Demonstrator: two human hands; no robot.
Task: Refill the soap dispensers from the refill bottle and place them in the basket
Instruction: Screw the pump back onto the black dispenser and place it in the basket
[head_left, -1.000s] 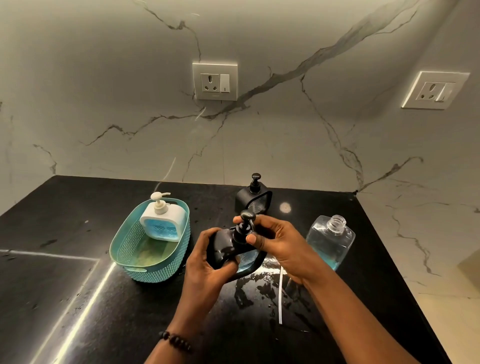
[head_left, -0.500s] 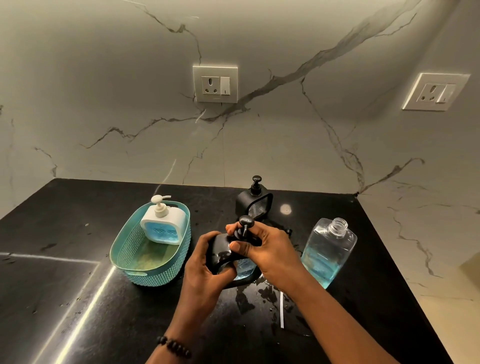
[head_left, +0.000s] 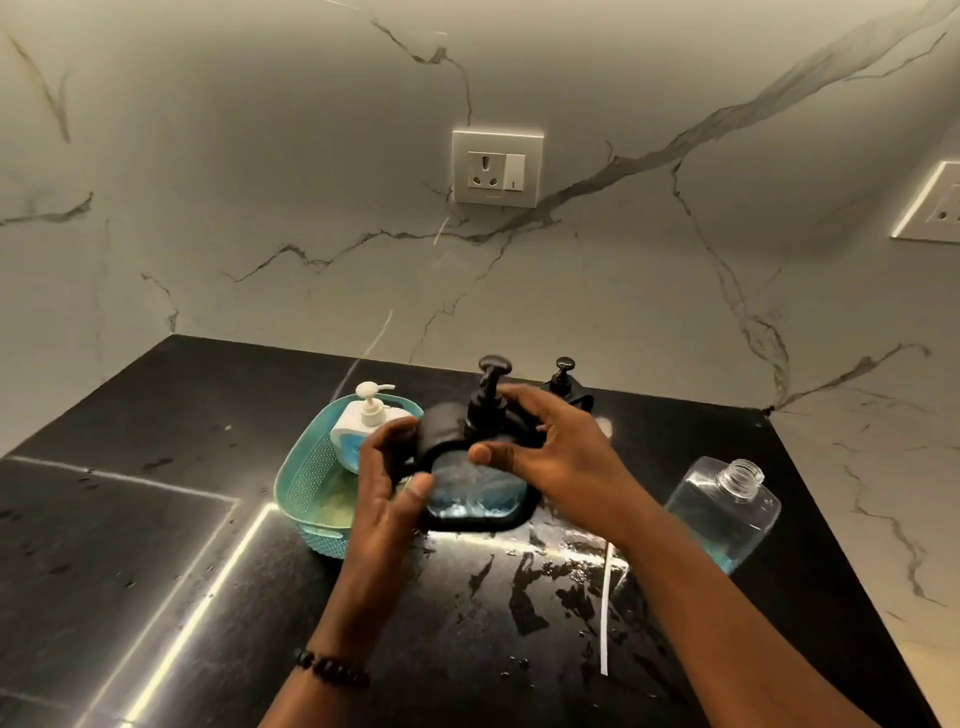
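the black worktop (head_left: 156, 519) was wet with splashes. on it sat a teal basket (head_left: 304, 488) holding a white pump dispenser (head_left: 358, 426), upright. to the right lay a clear refill bottle (head_left: 722, 509), uncapped, some blue liquid inside. between them both hands held a black pump dispenser (head_left: 467, 467) – left hand (head_left: 387, 483) curled round its left side, right hand (head_left: 561, 452) gripping its right side, thumb on the front. another black dispenser (head_left: 563, 382) stood behind.

Home kitchen, black stone countertop (head_left: 156, 519), marble backsplash (head_left: 260, 182), wall socket (head_left: 497, 169)
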